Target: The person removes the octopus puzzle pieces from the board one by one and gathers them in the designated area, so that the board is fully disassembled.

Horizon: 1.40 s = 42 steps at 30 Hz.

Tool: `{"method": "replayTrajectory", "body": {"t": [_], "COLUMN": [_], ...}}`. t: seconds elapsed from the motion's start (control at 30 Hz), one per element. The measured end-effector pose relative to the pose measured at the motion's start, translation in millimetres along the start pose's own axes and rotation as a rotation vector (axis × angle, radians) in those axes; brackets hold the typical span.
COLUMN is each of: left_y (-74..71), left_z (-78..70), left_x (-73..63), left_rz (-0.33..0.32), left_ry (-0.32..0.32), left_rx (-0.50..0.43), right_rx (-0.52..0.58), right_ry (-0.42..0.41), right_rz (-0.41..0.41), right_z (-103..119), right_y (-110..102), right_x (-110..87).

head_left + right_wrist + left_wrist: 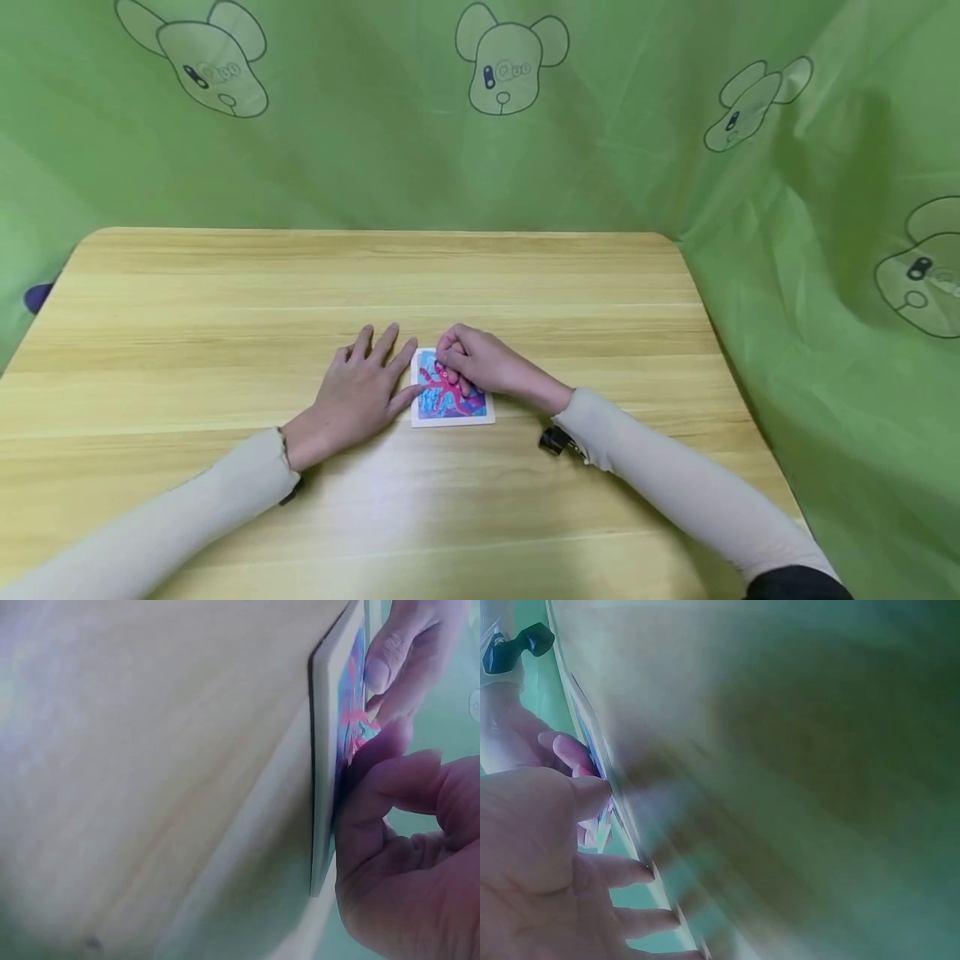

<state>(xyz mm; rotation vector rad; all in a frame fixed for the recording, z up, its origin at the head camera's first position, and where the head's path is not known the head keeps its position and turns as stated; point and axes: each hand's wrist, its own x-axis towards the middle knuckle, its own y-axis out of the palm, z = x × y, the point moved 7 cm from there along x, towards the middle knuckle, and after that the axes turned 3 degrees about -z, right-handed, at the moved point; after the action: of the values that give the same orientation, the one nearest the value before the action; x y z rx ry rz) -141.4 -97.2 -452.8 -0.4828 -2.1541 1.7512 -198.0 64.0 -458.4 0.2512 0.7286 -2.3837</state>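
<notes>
A small square picture puzzle [450, 408] with a white border lies flat on the table, showing a pink octopus on blue and purple. My left hand [356, 400] rests to its left, fingers spread on the tabletop, with the thumb reaching onto the puzzle's left edge. Over the upper right part of the picture, my right hand [472, 358] has thumb and index finger brought together, the other fingers curled. At those fingertips a small pink and teal puzzle piece [365, 729] stands up from the board in the right wrist view, partly hidden by the fingers.
The wood-grain table [225, 283] has rounded far corners. Green cloth [360, 167] printed with animal heads hangs behind it and along the right side. A black wrist device [555, 440] sits under the right cuff, close above the tabletop.
</notes>
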Motion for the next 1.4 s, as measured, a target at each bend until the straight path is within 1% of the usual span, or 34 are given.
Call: {"method": "replayTrajectory", "body": {"t": [0.17,0.3,0.47,0.67,0.83,0.93,1.1,1.27,1.4], "left_y": [0.2,1.0,0.2,1.7,-0.9,-2.8,-3.4,-2.2,-2.5], "left_z": [-1.8,-2.1,-2.7,-2.8,-3.1,-4.7,-11.8,-16.2,-16.6], "left_x": [0.1,0.5,1.1,2.2,2.3,-1.2,-11.0,-18.2,-20.2], "left_rz": [0.0,-0.001,-0.002,0.028,0.028,0.018,0.024,0.021,0.006], "left_ry": [0.005,0.007,0.008,0.003,0.014,0.048,0.139,0.224,0.263], "left_rx": [-0.003,-0.007,-0.004,-0.024,-0.071,-0.104,-0.138,-0.114,-0.083], "right_rx": [0.057,0.058,0.086,0.18,0.274,0.32,0.36,0.38,0.385], "right_ry": [0.003,0.005,0.012,0.003,-0.022,-0.045,-0.089,-0.1,-0.096], "right_rz": [0.021,0.007,-0.035,-0.082,-0.149,-0.196,-0.278,-0.338,-0.377], "right_z": [-1,-2,0,-3,-7,-8,-10,-18,-27], "right_y": [0,0,-1,-3,-8,-14,-27,-45,-62], "right_x": [-0.6,-2.2,-4.8,-10.0,-13.4,-16.8,-27.3,-41.2,-52.5]}}
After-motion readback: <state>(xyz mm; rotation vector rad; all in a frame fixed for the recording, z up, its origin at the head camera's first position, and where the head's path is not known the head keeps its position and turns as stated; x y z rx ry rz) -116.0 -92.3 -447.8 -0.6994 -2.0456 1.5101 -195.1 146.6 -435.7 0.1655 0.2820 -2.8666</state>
